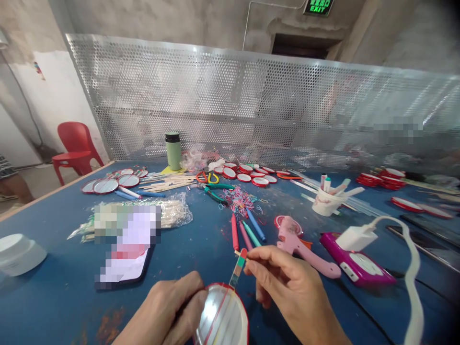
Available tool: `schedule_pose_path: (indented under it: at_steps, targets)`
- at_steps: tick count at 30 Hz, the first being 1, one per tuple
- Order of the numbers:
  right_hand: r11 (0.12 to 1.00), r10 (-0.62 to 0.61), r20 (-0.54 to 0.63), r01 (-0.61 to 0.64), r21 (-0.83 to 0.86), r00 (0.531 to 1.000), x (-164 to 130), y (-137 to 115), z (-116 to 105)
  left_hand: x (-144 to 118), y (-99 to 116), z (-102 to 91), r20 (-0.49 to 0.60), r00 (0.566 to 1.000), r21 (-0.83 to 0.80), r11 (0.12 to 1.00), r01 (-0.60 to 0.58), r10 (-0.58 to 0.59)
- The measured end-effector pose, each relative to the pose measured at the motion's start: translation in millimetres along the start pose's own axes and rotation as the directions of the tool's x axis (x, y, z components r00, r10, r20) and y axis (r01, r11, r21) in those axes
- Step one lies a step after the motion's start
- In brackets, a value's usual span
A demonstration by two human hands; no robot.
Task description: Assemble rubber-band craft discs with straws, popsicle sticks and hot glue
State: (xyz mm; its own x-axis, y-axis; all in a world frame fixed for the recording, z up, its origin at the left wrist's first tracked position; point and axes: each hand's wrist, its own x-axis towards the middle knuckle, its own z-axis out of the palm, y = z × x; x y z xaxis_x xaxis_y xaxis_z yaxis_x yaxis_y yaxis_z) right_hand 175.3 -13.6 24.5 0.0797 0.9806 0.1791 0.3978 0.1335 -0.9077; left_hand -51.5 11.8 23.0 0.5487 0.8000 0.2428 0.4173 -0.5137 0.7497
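Note:
My left hand (172,304) is closed on the left edge of a round, red-rimmed disc (226,316) with a pale, shiny face. A thin red line runs across that face. From the disc's top edge a flat stick (237,269) sticks up, banded in red, green and pinkish colours. My right hand (293,287) pinches at the stick's upper end with thumb and forefinger, and its other fingers are curled. A small pale sliver shows beside the stick's tip. Just beyond lie several felt-tip pens (235,231) and a pile of small coloured rubber bands (241,199).
A phone (134,254) and a bag of sticks (172,211) lie left. On the right are a pink glue gun (305,251), a purple power box (362,263) with a white plug and cable, and a cup of pens (323,203). Pliers (213,194) and red-rimmed discs (244,177) lie farther back.

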Motion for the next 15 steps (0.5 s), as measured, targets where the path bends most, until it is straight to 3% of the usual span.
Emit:
schedule_pose_path:
  at_steps: [15]
  targets:
    - [0.988,-0.128,-0.034,0.124,-0.094,0.991,-1.5,-2.7,0.3,2.7,1.9,-1.2,0.059,0.998,-0.013,1.000,0.028,-0.027]
